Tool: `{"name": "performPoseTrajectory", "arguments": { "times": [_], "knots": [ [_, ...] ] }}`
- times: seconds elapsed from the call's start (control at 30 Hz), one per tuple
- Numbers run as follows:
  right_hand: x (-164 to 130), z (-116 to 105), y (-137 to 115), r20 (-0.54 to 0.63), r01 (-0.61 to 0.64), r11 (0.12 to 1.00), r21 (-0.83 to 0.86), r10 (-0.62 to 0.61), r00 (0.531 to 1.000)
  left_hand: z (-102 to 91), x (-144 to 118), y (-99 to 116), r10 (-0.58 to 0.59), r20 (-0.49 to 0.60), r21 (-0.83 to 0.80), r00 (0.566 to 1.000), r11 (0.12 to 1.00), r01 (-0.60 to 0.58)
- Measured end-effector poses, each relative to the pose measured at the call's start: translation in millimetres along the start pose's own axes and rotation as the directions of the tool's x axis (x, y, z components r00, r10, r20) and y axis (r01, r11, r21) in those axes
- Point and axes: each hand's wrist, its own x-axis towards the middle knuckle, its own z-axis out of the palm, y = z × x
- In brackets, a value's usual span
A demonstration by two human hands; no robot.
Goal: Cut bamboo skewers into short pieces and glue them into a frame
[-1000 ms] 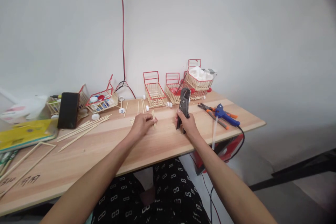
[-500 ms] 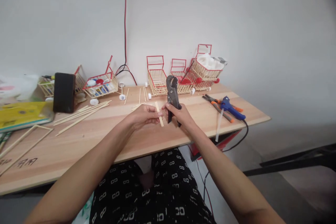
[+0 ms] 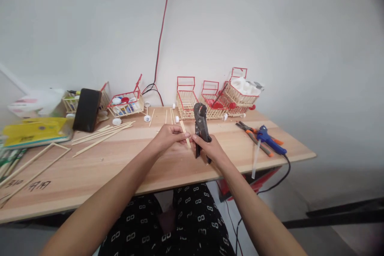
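Left hand (image 3: 168, 138) is pinching a thin wooden stick (image 3: 185, 133) beside the black cutter (image 3: 200, 125) that the right hand (image 3: 209, 149) is gripping; the cut looks next, needing the stick between its blades.

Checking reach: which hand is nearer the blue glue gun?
Right. The right hand holds dark cutters just left of the blue glue gun; the left hand is farther left.
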Motion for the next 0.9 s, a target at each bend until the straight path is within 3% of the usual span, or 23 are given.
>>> {"name": "performPoseTrajectory", "arguments": {
  "times": [0.37,0.9],
  "knots": [
    [-5,5,-2,0.054,-0.012,1.000,-0.016,0.013,0.998,-0.6,-3,6,0.039,-0.039,-0.092,0.998,0.995,-0.042],
    [-10,9,-7,-0.027,0.014,0.997,-0.074,-0.017,0.999,0.9,-6,9,0.013,-0.072,-0.137,0.997,0.990,-0.023]
  ]
}}
